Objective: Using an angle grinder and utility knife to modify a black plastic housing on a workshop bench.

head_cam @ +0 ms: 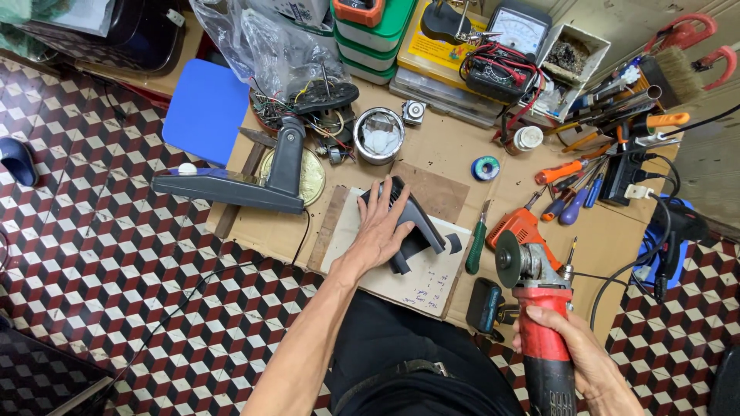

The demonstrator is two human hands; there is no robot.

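Note:
My left hand lies flat on a dark grey plastic housing and presses it onto a pale board on the cardboard work surface. My right hand grips the red body of an angle grinder. Its dark disc points up and left, a short way right of the housing and apart from it.
A grey fan base with an upright arm lies left of the board. Green-handled pliers, a metal tin, screwdrivers, a multimeter and stacked boxes crowd the back. A blue stool stands on patterned floor tiles.

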